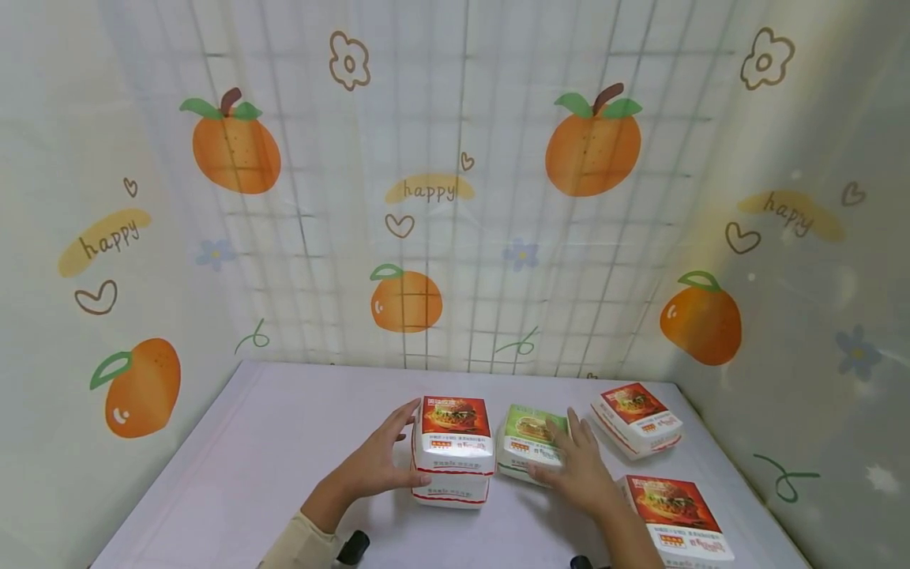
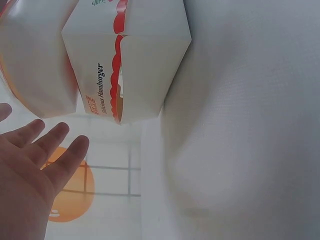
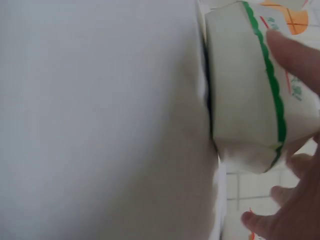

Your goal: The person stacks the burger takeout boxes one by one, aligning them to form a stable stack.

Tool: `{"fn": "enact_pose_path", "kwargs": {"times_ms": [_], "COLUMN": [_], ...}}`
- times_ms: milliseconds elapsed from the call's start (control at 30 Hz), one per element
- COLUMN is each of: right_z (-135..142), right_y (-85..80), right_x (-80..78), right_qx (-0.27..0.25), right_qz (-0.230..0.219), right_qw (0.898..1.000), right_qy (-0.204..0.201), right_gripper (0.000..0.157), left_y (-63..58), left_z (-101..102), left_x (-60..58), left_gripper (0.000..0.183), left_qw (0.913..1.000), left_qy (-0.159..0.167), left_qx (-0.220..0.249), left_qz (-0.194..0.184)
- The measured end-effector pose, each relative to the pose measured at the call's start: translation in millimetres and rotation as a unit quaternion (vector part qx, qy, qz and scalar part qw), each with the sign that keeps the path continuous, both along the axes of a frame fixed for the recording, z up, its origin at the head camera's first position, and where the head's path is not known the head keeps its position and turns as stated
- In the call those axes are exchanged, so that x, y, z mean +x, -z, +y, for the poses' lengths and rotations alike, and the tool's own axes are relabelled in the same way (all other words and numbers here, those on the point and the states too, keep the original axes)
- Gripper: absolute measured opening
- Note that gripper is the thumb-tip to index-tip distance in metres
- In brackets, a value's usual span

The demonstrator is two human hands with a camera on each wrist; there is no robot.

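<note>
Two red-and-white hamburger boxes [image 1: 455,438] stand stacked, one on the other. My left hand [image 1: 387,458] is at the stack's left side, thumb near the front and fingers toward the back. In the left wrist view its fingers [image 2: 65,155] are spread and fairly straight, apart from the box. Right of the stack a green-and-white hamburger box [image 1: 529,446] rests on the table. My right hand [image 1: 583,470] is at its right side, the thumb over its front and the other fingers spread beside it. Whether the right fingertips press on it is hard to tell.
Another red hamburger box [image 1: 636,419] sits at the back right of the white table [image 1: 298,419]. A further red hamburger box [image 1: 678,518] lies at the front right, beside my right forearm. A curtain [image 1: 490,316] printed with oranges hangs behind the table.
</note>
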State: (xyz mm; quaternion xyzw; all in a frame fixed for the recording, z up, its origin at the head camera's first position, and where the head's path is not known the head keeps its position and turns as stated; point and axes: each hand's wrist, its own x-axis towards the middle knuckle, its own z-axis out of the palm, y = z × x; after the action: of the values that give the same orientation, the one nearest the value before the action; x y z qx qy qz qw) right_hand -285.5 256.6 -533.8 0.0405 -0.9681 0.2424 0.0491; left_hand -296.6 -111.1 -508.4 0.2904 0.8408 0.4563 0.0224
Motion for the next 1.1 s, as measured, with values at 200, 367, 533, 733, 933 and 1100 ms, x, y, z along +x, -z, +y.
{"fn": "enact_pose_path", "kwargs": {"times_ms": [200,367,533,733,933,1100], "right_z": [3.3,2.4,-0.1,-3.5,-0.2,0.8], "right_y": [7.8,7.7,8.7,0.2,1.1,6.1], "right_x": [-1.1,0.9,0.8,-1.4,-7.5,-12.9], "right_qx": [-0.013,-0.016,-0.012,0.000,-0.030,-0.037], "right_qz": [-0.013,-0.016,-0.018,-0.009,-0.027,-0.039], "right_qw": [1.000,0.999,1.000,0.999,0.999,0.999], "right_qy": [-0.021,-0.028,0.005,0.032,0.006,-0.005], "right_gripper": [0.114,0.118,0.115,0.116,0.120,0.124], "left_y": [-1.5,-2.7,-3.5,-4.9,-4.1,-4.8], "left_z": [-0.1,-0.3,-0.4,-0.1,0.5,-0.1], "left_x": [-0.2,-0.2,0.3,0.7,0.7,0.0], "left_gripper": [0.108,0.109,0.110,0.110,0.108,0.107], "left_qw": [1.0000,1.0000,1.0000,1.0000,0.9999,0.9999], "left_qy": [-0.004,-0.004,-0.007,-0.008,-0.002,0.001], "left_qx": [-0.001,-0.001,-0.003,-0.001,0.010,0.015], "left_qz": [-0.002,0.001,0.000,0.001,0.000,-0.002]}}
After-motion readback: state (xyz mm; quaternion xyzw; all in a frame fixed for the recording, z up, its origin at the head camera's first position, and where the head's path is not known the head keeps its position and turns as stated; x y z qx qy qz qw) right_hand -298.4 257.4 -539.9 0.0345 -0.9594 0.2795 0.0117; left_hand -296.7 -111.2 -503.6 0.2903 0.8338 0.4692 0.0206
